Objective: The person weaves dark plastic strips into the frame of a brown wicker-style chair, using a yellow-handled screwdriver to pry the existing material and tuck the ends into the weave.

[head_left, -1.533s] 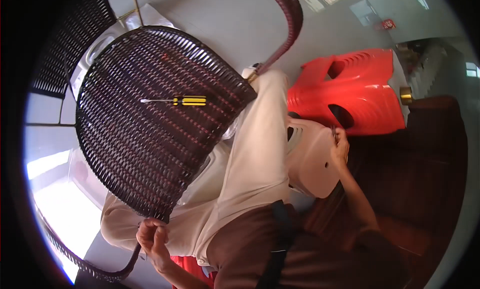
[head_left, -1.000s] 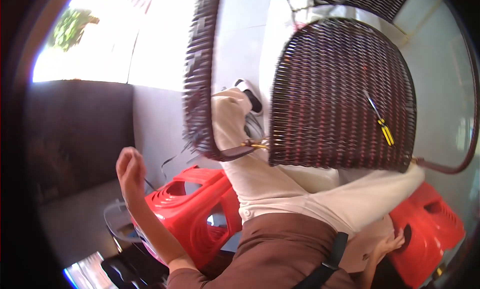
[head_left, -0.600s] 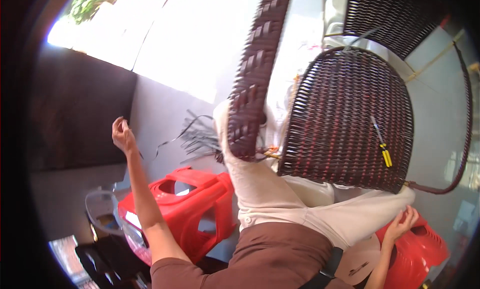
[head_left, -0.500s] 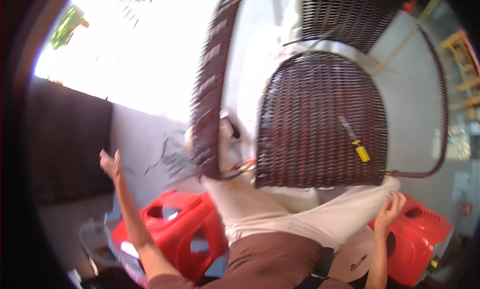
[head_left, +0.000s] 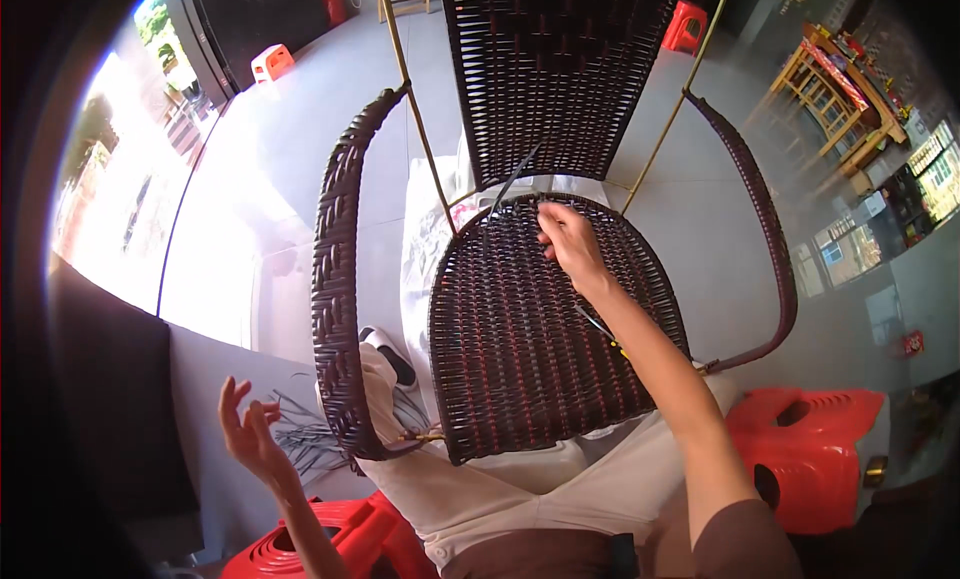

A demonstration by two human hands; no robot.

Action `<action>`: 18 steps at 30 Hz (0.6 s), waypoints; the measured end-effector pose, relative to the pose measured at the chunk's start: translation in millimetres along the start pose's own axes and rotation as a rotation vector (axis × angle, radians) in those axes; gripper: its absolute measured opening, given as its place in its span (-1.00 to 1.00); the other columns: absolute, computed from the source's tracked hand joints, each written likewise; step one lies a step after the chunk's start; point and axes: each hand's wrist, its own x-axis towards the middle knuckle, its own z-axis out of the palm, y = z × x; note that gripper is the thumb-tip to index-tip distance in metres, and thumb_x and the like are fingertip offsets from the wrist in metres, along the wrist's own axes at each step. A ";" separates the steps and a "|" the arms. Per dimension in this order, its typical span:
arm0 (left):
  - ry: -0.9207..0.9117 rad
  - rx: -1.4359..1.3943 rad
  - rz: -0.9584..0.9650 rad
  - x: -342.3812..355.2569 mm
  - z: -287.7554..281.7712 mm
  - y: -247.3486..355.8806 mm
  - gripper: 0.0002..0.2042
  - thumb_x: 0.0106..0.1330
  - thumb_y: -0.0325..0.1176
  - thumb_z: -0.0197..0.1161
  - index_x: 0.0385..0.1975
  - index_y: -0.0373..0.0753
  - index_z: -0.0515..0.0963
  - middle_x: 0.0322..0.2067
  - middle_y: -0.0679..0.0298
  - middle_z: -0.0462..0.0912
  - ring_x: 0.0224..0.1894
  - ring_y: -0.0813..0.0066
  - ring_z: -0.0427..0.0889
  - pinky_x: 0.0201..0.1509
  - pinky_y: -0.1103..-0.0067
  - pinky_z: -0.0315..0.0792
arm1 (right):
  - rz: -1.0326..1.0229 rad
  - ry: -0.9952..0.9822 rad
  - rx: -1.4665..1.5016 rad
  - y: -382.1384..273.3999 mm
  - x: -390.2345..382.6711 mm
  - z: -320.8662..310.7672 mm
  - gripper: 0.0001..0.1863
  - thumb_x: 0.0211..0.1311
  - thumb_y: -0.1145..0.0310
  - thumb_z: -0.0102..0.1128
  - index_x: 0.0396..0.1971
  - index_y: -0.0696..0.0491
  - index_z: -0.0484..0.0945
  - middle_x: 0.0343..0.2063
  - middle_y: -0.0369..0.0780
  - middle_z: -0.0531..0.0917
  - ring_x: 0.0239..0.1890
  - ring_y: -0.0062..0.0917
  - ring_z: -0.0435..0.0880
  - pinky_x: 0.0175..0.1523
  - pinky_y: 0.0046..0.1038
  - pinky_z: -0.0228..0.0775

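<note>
A chair with a dark brown woven seat [head_left: 540, 379] stands right in front of my lap, and its woven backrest [head_left: 560, 69] rises at the far side. My right hand [head_left: 572, 244] is over the far part of the seat, fingers curled in; whether something lies in them is hidden. Just left of it, a loose dark strip [head_left: 512, 182] sticks up from the seat's far edge. A slim tool with a yellow handle [head_left: 618, 348] lies on the seat, partly covered by my right forearm. My left hand [head_left: 248, 429] hangs in the air outside the left armrest [head_left: 338, 269], fingers apart and empty.
Loose grey strips [head_left: 305, 439] lie on the floor near my left hand. Red plastic stools [head_left: 815, 429] stand at both sides of me. The right armrest [head_left: 765, 199] curves out beside the seat. Wooden furniture [head_left: 830, 99] stands at the far right.
My right hand has gone from beside my right thigh to the seat's far part. The view has shifted, showing more of the backrest and room. My left hand stays raised at the left.
</note>
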 end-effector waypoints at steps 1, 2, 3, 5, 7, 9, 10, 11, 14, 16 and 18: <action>-0.005 0.001 0.014 -9.3 2.2 2.7 -0.64 0.23 -0.46 0.03 0.05 -0.28 0.32 -0.19 0.12 0.51 -0.55 0.60 0.51 -0.47 0.73 0.42 | 0.053 0.027 0.058 0.0 22.0 9.5 -0.71 0.15 0.29 0.08 -0.16 0.12 0.44 -0.44 -0.33 0.50 -0.54 -0.72 0.43 -0.58 -0.69 0.30; -0.017 0.008 0.010 -17.8 0.5 4.7 -0.64 0.22 -0.47 0.03 0.05 -0.30 0.32 -0.21 0.13 0.51 -0.56 0.61 0.50 -0.48 0.73 0.41 | 0.049 0.035 0.152 -0.7 39.3 17.3 -0.74 0.12 0.28 0.12 -0.23 0.10 0.47 -0.45 -0.34 0.51 -0.55 -0.73 0.41 -0.59 -0.70 0.28; -0.026 0.014 0.008 -24.7 -2.8 6.9 -0.64 0.22 -0.48 0.03 0.04 -0.31 0.32 -0.24 0.15 0.51 -0.57 0.61 0.49 -0.49 0.74 0.40 | 0.043 0.043 0.246 -2.8 51.8 23.2 -0.76 0.10 0.26 0.15 -0.29 0.07 0.50 -0.47 -0.35 0.51 -0.56 -0.75 0.39 -0.61 -0.72 0.26; -0.009 -0.012 -0.031 -32.2 -8.9 3.2 -0.67 0.21 -0.52 0.02 0.00 -0.34 0.35 -0.32 0.19 0.52 -0.59 0.63 0.47 -0.50 0.76 0.37 | 0.069 0.059 0.311 -1.8 64.1 23.2 -0.81 0.07 0.20 0.20 -0.36 -0.03 0.53 -0.54 -0.45 0.51 -0.53 -0.84 0.38 -0.59 -0.81 0.19; 0.021 0.033 -0.061 -34.4 -14.7 -5.0 -0.71 0.23 -0.40 0.05 -0.04 -0.29 0.40 -0.41 0.25 0.53 -0.60 0.66 0.45 -0.57 0.76 0.35 | 0.016 0.085 0.289 -4.2 62.1 25.8 -0.84 0.05 0.20 0.24 -0.54 -0.05 0.57 -0.62 -0.48 0.52 -0.58 -0.88 0.32 -0.59 -0.84 0.17; 0.043 0.010 -0.139 -28.8 -6.5 -7.5 -0.73 0.25 -0.39 0.05 -0.08 -0.30 0.43 -0.45 0.27 0.52 -0.60 0.68 0.44 -0.56 0.77 0.34 | -0.013 0.079 0.351 -9.8 58.1 24.5 -0.85 0.09 0.20 0.19 -0.53 -0.06 0.58 -0.55 -0.46 0.57 -0.60 -0.87 0.31 -0.56 -0.84 0.18; 0.019 -0.063 -0.187 -23.9 -1.0 -7.7 -0.75 0.24 -0.40 0.05 -0.10 -0.31 0.43 -0.46 0.26 0.52 -0.61 0.68 0.45 -0.56 0.77 0.35 | -0.032 0.054 0.323 -11.3 55.3 22.3 -0.83 0.13 0.21 0.15 -0.51 -0.03 0.58 -0.51 -0.41 0.60 -0.56 -0.83 0.39 -0.48 -0.79 0.25; -0.006 -0.138 -0.234 -17.9 6.2 -7.2 -0.76 0.24 -0.41 0.05 -0.12 -0.32 0.44 -0.47 0.25 0.53 -0.61 0.67 0.46 -0.56 0.76 0.36 | -0.027 0.061 0.317 -13.8 50.5 20.7 -0.83 0.13 0.21 0.15 -0.51 -0.03 0.58 -0.51 -0.41 0.60 -0.56 -0.83 0.39 -0.48 -0.79 0.25; -0.134 -0.200 -0.255 4.2 47.6 -5.9 -0.74 0.24 -0.35 0.07 -0.12 -0.33 0.45 -0.46 0.27 0.53 -0.53 0.69 0.48 -0.47 0.79 0.37 | -0.088 -0.096 0.539 -27.0 29.2 21.4 -0.82 0.13 0.22 0.15 -0.50 0.01 0.60 -0.62 -0.35 0.61 -0.47 -0.72 0.54 -0.35 -0.64 0.33; -0.326 -0.298 -0.214 22.0 80.9 -12.4 -0.72 0.24 -0.35 0.08 -0.11 -0.35 0.44 -0.46 0.29 0.53 -0.47 0.66 0.50 -0.41 0.77 0.38 | -0.013 -0.209 0.567 -39.9 0.4 26.2 -0.81 0.15 0.28 0.11 -0.51 0.08 0.58 -0.67 -0.30 0.58 -0.55 -0.67 0.55 -0.31 -0.60 0.40; -0.565 -0.466 -0.247 29.5 136.8 -27.3 -0.71 0.23 -0.34 0.08 -0.12 -0.39 0.43 -0.43 0.25 0.55 -0.36 0.56 0.54 -0.27 0.69 0.42 | 0.048 -0.291 0.465 -27.8 -29.1 21.4 -0.81 0.15 0.32 0.09 -0.53 0.11 0.57 -0.69 -0.28 0.57 -0.62 -0.64 0.54 -0.35 -0.60 0.42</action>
